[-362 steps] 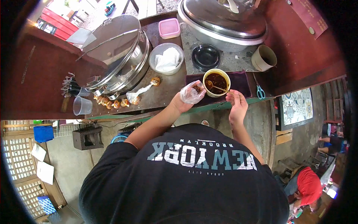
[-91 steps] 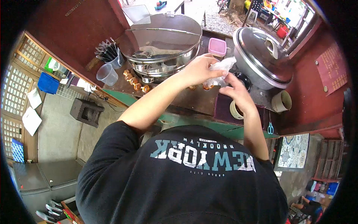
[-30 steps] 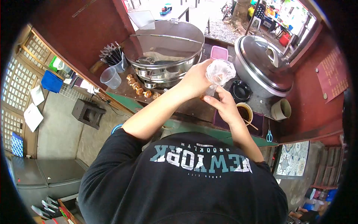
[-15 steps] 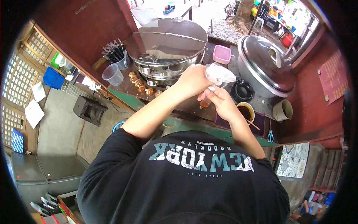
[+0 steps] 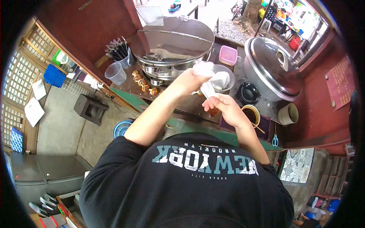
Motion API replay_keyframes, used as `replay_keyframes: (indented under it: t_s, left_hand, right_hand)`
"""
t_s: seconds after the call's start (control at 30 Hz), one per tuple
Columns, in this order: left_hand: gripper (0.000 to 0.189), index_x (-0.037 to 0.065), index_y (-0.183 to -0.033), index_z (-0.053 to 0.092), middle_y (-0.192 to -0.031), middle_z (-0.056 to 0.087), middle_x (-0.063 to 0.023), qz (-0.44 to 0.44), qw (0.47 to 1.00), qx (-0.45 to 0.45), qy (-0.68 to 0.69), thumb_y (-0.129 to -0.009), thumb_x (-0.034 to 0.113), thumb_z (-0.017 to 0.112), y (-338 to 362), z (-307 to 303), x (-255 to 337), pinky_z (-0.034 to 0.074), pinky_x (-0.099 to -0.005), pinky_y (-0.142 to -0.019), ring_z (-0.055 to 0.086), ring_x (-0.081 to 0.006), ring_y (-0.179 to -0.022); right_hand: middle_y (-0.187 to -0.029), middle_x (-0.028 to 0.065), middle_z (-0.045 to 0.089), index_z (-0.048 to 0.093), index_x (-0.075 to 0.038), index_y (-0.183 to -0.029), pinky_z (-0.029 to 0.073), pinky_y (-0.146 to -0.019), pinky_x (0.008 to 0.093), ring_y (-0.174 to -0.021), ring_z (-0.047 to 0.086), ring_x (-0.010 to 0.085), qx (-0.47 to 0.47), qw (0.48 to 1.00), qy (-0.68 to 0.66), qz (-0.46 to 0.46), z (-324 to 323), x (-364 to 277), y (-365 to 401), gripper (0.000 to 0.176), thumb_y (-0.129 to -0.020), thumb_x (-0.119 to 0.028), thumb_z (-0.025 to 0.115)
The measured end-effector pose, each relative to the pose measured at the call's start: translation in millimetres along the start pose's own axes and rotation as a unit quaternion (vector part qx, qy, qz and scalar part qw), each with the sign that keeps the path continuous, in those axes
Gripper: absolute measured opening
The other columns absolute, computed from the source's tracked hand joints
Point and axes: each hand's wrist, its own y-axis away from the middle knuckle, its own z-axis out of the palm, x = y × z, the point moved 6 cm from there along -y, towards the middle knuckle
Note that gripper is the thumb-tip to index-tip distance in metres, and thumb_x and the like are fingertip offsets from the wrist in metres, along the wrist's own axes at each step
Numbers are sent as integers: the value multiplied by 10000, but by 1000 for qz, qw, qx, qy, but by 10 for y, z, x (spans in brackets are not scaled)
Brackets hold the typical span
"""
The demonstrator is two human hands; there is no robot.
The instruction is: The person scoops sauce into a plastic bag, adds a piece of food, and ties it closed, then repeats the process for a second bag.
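My left hand (image 5: 191, 81) grips the upper end of a clear plastic bag (image 5: 207, 89). Lower and to the right, my right hand (image 5: 224, 108) pinches the same bag, which is stretched and twisted between the two hands. Something reddish-brown (image 5: 213, 111) hangs in the bag's bottom, just under my right fingers. Behind the hands stands a translucent bowl (image 5: 230, 86) with white plastic in it. A cup of dark sauce (image 5: 251, 114) with a wooden stick sits to the right of my right hand, near a black bowl (image 5: 248, 93).
A large round steel warmer (image 5: 173, 41) stands behind my hands. Skewered balls (image 5: 141, 82) lie at the left, by a clear cup (image 5: 116, 73). On the right are a big lidded pot (image 5: 272, 68), a beige cup (image 5: 288, 114) and blue scissors (image 5: 275, 140). People sit outside.
My left hand has moved left and away from my right hand, drawing the bag out between them. The bowl with white plastic behind them now shows more.
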Motion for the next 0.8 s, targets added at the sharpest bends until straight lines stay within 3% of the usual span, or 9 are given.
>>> replay_keyframes:
  t_s: [0.07, 0.13, 0.2, 0.27, 0.3, 0.5, 0.63, 0.73, 0.8]
  left_hand:
    - [379, 28, -1132, 502, -1001, 591, -48, -22, 980, -37, 194, -790, 95, 651, 27, -86, 25, 477, -326, -729, 567, -162, -856]
    - [544, 55, -1220, 412, -1108, 523, -69, 256, 940, 93, 208, -723, -11, 623, 179, -351, 271, 428, -356, -870, 502, -193, -1023]
    - [622, 156, -1242, 419, -1168, 499, -69, 489, 854, 167, -50, -669, -22, 582, 596, -346, 538, 211, -447, -1069, 448, -235, -1144]
    - [502, 154, -1240, 463, -1205, 498, -54, 492, 719, 25, -491, -756, 124, 592, 848, 147, 627, 138, -580, -1045, 413, -212, -1221]
    - [399, 169, -1209, 518, -1215, 524, -27, 497, 697, -8, -516, -818, 236, 565, 840, 305, 514, 46, -634, -1030, 404, -192, -1254]
    - [226, 149, -991, 595, -831, 556, 28, 439, 675, -41, -591, -808, 282, 592, 669, 321, 267, 285, -447, -812, 517, -169, -871]
    - [187, 106, -769, 607, -778, 541, 7, 364, 777, -151, -492, -850, 271, 575, 646, 230, 332, 308, -395, -745, 500, -190, -833]
    - [298, 84, -681, 618, -761, 549, -12, 217, 889, -279, -292, -885, 294, 560, 560, 162, 206, 346, -373, -774, 502, -189, -822]
    - [290, 55, -730, 655, -876, 606, -56, 141, 954, -263, -31, -882, 289, 576, 577, 165, 67, 399, -347, -862, 548, -174, -934]
  right_hand:
    - [-790, 56, 594, 494, -47, -740, 427, -760, 270, -791, 555, 149, -3, 997, -80, 23, -59, 67, 6, 304, -969, -236, 431]
    - [-778, 67, 588, 494, -46, -711, 429, -768, 279, -800, 561, 165, 5, 995, -96, 10, -134, 85, 17, 316, -964, -227, 442]
    - [-773, 49, 577, 508, -43, -748, 430, -759, 276, -787, 554, 154, -10, 996, -87, 19, -181, 104, 20, 289, -964, -224, 443]
    - [-786, 29, 573, 564, -13, -843, 428, -744, 262, -757, 542, 131, -51, 996, -78, 10, -170, 99, 36, 272, -964, -226, 446]
    - [-784, 28, 575, 574, -8, -861, 429, -744, 261, -757, 543, 128, -54, 994, -93, 14, -144, 96, 41, 280, -963, -239, 452]
    - [-791, 32, 595, 591, 4, -894, 435, -739, 261, -756, 546, 119, -131, 988, -67, 42, -8, -1, 50, 351, -956, -318, 465]
    - [-764, 35, 587, 593, 5, -895, 435, -736, 264, -737, 548, 129, -125, 992, -6, -11, 28, -100, 80, 353, -964, -309, 447]
    - [-740, 53, 576, 593, -2, -893, 435, -731, 269, -723, 549, 143, -116, 990, 62, -44, 91, -143, 94, 327, -967, -276, 431]
    - [-729, 72, 563, 590, -8, -880, 434, -717, 273, -710, 546, 155, -99, 984, 125, -81, 146, -250, 111, 301, -966, -244, 423]
